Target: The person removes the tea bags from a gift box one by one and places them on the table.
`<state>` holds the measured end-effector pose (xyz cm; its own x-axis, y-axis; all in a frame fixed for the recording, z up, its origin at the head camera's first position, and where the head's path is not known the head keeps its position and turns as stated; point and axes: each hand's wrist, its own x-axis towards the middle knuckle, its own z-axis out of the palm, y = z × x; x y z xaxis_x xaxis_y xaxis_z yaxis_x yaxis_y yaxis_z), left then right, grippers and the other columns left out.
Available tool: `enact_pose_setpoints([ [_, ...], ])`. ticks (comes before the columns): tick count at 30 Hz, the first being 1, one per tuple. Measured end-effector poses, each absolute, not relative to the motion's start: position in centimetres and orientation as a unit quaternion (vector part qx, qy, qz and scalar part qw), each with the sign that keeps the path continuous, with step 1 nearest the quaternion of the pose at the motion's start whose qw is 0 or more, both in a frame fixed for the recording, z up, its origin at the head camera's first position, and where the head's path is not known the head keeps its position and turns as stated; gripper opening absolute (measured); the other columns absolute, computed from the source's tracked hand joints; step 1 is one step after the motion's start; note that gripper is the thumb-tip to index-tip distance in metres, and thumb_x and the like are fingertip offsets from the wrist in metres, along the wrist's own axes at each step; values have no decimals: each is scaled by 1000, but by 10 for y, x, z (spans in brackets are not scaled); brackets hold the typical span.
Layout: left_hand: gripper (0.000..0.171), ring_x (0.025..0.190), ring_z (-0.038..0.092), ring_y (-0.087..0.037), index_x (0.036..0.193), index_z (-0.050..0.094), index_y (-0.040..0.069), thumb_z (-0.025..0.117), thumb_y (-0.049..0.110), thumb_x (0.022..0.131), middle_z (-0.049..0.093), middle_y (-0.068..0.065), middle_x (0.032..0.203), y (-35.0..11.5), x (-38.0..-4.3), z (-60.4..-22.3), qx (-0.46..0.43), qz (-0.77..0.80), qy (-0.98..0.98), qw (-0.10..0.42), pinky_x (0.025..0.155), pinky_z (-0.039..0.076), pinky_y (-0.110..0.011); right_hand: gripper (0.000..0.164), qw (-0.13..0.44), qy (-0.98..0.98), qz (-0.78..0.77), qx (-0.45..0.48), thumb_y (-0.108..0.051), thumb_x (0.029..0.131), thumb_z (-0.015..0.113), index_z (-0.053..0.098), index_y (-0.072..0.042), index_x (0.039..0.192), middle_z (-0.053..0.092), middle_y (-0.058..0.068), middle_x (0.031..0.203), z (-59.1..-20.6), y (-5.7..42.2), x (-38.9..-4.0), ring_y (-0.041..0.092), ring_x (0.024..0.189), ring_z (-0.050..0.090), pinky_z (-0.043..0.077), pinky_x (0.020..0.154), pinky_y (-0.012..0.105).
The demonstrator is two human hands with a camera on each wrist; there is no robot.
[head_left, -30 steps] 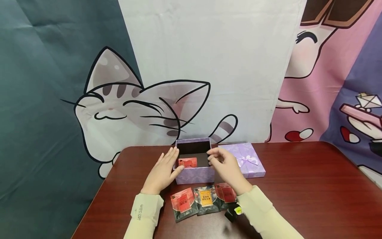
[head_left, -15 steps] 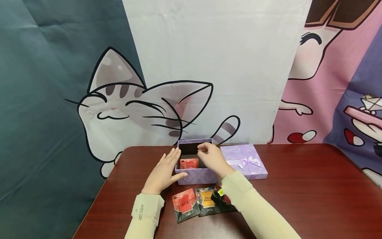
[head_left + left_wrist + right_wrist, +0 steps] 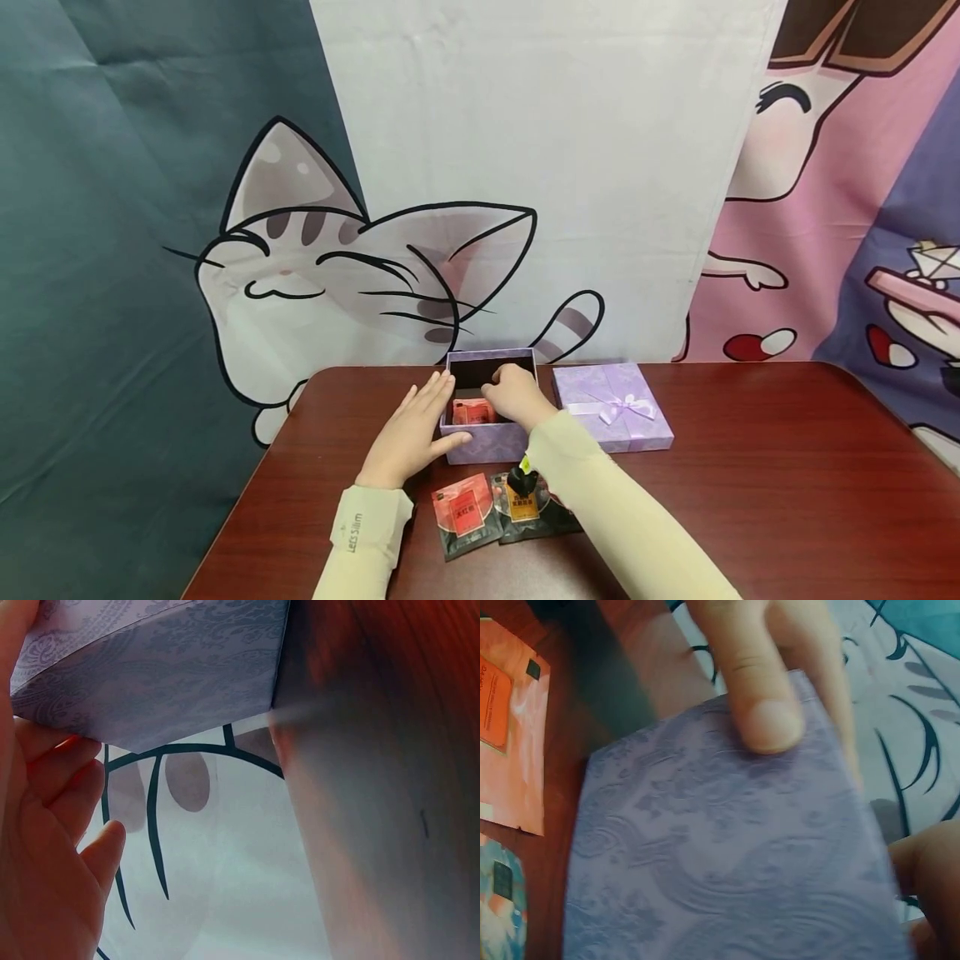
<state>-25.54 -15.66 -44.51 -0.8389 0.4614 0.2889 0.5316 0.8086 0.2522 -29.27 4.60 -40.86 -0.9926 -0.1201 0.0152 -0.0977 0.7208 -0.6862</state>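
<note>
A purple patterned gift box (image 3: 487, 443) stands without its lid near the table's back edge, its inside dark. My left hand (image 3: 408, 429) rests along the box's left side, fingers straight, with the thumb at the front wall. That wall also fills much of the right wrist view, the left thumb pressing its upper edge. Inside the box, at the front left, lies a red sachet (image 3: 472, 412). My right hand (image 3: 519, 397) reaches into the box beside this sachet with bent fingers. The fingertips are hidden, so whether they hold anything cannot be told.
The purple lid (image 3: 611, 406) with a ribbon bow lies right of the box. In front are a red-and-black sachet (image 3: 467, 517) and a dark sachet with a yellow label (image 3: 521, 507); the right sleeve covers most of a third. A printed cloth (image 3: 600, 167) hangs behind the table (image 3: 750, 467).
My right hand has moved left and down, from the box's right edge into the box beside the red sachet. The left hand has stayed on the box's left side.
</note>
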Motion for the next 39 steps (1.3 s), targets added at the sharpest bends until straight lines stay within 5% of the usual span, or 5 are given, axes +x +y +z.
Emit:
enact_pose_setpoints([
  [8,93,154,21,-25,158,34,4,67,59,90,28,-10,165,-155,-255,-445,-258,-165,-947,100,124,15,-48,27,45,935,-347,-49,-20,95,64,70,6,97,70,18,98,-418,41,-296,26,80,64,55,78,43],
  [26,94,154,21,-24,158,32,5,68,59,90,28,-10,165,-155,-254,-444,-251,-169,-948,96,124,16,-48,39,102,932,-344,-46,-21,92,64,67,9,118,67,17,114,-415,42,-296,26,89,60,53,85,43],
  [39,93,154,22,-27,158,32,3,67,58,92,28,-11,165,-155,-255,-444,-255,-174,-946,94,124,15,-49,40,78,932,-352,-36,-22,93,64,67,10,116,69,20,115,-416,42,-298,27,91,64,55,86,43],
])
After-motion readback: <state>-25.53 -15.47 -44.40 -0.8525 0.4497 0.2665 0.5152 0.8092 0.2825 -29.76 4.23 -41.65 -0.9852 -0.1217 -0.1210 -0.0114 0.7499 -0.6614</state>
